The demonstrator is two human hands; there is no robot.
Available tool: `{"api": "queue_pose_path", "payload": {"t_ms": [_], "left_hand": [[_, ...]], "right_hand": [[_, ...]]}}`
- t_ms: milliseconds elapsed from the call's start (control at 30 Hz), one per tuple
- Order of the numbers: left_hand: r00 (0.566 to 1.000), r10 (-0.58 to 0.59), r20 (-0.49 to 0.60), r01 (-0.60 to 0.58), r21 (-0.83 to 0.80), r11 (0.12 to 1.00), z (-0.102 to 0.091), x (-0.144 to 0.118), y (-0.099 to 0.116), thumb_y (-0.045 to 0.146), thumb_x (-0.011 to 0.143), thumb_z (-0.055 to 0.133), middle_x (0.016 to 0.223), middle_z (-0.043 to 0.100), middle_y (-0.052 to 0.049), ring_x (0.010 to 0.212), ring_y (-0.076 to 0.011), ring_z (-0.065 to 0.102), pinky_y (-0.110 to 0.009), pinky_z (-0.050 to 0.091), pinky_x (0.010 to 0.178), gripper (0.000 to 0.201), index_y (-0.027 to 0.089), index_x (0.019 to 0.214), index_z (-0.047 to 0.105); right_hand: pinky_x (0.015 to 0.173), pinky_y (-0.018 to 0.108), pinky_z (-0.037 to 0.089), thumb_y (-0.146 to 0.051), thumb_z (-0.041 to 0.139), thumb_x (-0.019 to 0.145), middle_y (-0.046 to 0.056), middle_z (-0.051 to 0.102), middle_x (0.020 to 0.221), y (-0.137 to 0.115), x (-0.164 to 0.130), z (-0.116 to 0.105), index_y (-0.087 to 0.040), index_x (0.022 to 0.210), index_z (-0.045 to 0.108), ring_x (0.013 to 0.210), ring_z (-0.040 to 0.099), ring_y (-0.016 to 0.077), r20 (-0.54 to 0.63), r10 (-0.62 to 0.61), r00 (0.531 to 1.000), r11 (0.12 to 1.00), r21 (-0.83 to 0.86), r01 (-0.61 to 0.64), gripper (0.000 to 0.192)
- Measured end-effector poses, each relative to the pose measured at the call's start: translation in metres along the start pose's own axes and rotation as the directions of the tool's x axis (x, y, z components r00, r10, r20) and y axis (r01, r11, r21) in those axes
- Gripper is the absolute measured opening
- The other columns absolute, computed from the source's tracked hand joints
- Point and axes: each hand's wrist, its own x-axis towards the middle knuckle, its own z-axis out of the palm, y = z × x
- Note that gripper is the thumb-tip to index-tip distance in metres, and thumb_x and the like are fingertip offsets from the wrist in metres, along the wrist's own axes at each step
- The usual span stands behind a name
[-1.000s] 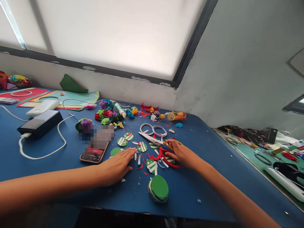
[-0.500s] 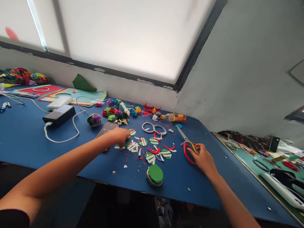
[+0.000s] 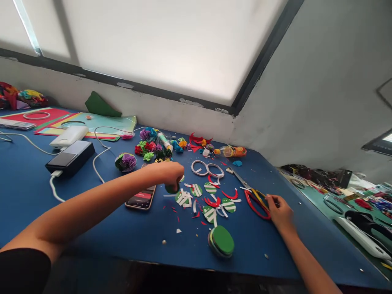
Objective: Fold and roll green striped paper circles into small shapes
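Note:
My left hand (image 3: 172, 172) is closed, fingers pointing down, on a dark green paper disc (image 3: 172, 188) partly hidden under it. My right hand (image 3: 280, 213) has its curled fingertips at the handle end of the scissors (image 3: 249, 188), whose handles are red and yellow and whose blades point away to the left. Between the hands lie green-and-white striped paper discs (image 3: 210, 188) among red and white paper scraps (image 3: 212, 201). A stack of round paper discs (image 3: 222, 240), green on top, sits near the front edge.
A phone (image 3: 141, 198) lies beneath my left forearm. Farther back are two white rings (image 3: 199, 168), an orange-labelled bottle (image 3: 233, 151), a glue tube (image 3: 164, 141) and crumpled paper flowers (image 3: 148, 146). A black power bank (image 3: 71, 157) with a white cable (image 3: 94, 163) stands left.
The view has shifted, and things sit lower and farther right. My left hand has lifted off the striped discs with a green disc. My right hand has slid back to the end of the scissors' handles.

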Motion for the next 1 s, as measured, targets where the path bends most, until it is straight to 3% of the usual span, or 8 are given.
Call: {"api": "queue_pose_path", "payload": {"t_ms": [133,300,467,800,867,933,967,1000], "left_hand": [[0.983,0.155,-0.093,-0.163,-0.083,0.983,-0.008,-0.001,-0.01,0.016,0.074,0.058,0.078,0.066,-0.003,0.065,-0.0121,0.057,-0.022,0.04,0.056,0.018,0.018,0.089,0.068],[0.941,0.242,-0.237,-0.269,-0.089,0.959,-0.017,-0.01,-0.017,0.011,0.072,0.055,0.081,0.064,-0.003,0.066,-0.0129,0.054,-0.024,0.037,0.054,0.019,0.018,0.086,0.066],[0.9,0.252,-0.356,-0.276,-0.017,0.961,-0.021,-0.019,-0.011,0.011,0.072,0.055,0.067,0.058,-0.004,0.057,-0.0114,0.049,-0.025,0.031,0.05,0.008,0.015,0.074,0.062],[0.883,0.278,-0.378,-0.247,0.129,0.96,-0.002,-0.008,0.011,0.015,0.079,0.041,0.055,0.047,-0.001,0.05,-0.0118,0.046,-0.025,0.025,0.048,0.015,0.017,0.084,0.054],[0.896,0.272,-0.351,-0.227,0.166,0.96,0.001,-0.005,0.012,0.016,0.08,0.04,0.054,0.046,-0.001,0.048,-0.0126,0.046,-0.025,0.023,0.046,0.013,0.018,0.086,0.051],[0.919,0.247,-0.308,-0.199,0.178,0.964,0.003,-0.002,0.011,0.018,0.08,0.04,0.052,0.045,0.0,0.046,-0.0128,0.045,-0.025,0.02,0.045,0.009,0.018,0.083,0.049],[0.93,0.226,-0.29,-0.18,0.176,0.968,0.003,-0.001,0.01,0.019,0.079,0.041,0.052,0.045,0.0,0.045,-0.0127,0.044,-0.025,0.02,0.045,0.008,0.019,0.083,0.049],[0.939,0.196,-0.282,-0.154,0.166,0.974,0.002,0.0,0.009,0.02,0.079,0.042,0.052,0.046,0.001,0.044,-0.0122,0.043,-0.025,0.019,0.045,0.007,0.019,0.083,0.048]], "right_hand": [[0.076,0.037,0.048,-0.032,0.048,0.087,0.006,0.062,0.091,-0.003,-0.002,0.001,-0.011,0.093,0.059,0.084,0.059,0.0162,-0.075,0.13,0.989,0.988,-0.08,-0.136,0.024],[0.08,0.038,0.049,-0.032,0.05,0.087,0.007,0.056,0.111,-0.01,-0.006,0.001,-0.014,0.112,0.053,0.095,0.057,0.0174,-0.13,0.176,0.976,0.97,-0.144,-0.194,0.031],[0.083,0.034,0.048,-0.031,0.041,0.091,0.007,0.055,0.113,-0.013,-0.009,0.0,-0.019,0.107,0.056,0.099,0.056,0.0158,-0.146,0.138,0.98,0.97,-0.18,-0.164,0.025],[0.088,0.043,0.044,-0.037,0.046,0.088,0.009,0.053,0.115,-0.029,-0.011,0.0,-0.014,0.114,0.051,0.103,0.053,0.0203,-0.274,0.02,0.962,1.0,0.025,-0.014,0.035],[0.09,0.046,0.041,-0.053,0.026,0.089,0.015,0.054,0.113,-0.047,-0.023,-0.005,-0.012,0.111,0.052,0.105,0.052,0.0243,-0.191,-0.077,0.979,0.992,0.085,0.094,0.053],[0.083,0.04,0.047,-0.072,0.034,0.074,0.012,0.061,0.102,-0.075,-0.042,-0.015,-0.015,0.101,0.059,0.092,0.058,0.0238,0.026,-0.227,0.974,0.962,0.164,0.22,0.069],[0.079,0.036,0.05,-0.079,0.047,0.058,0.009,0.063,0.098,-0.09,-0.054,-0.02,-0.018,0.096,0.063,0.087,0.06,0.0234,0.147,-0.309,0.94,0.939,0.205,0.276,0.074],[0.078,0.034,0.051,-0.078,0.059,0.043,0.006,0.064,0.1,-0.104,-0.066,-0.026,-0.021,0.098,0.064,0.088,0.061,0.024,0.303,-0.414,0.858,0.902,0.266,0.341,0.079]]}}
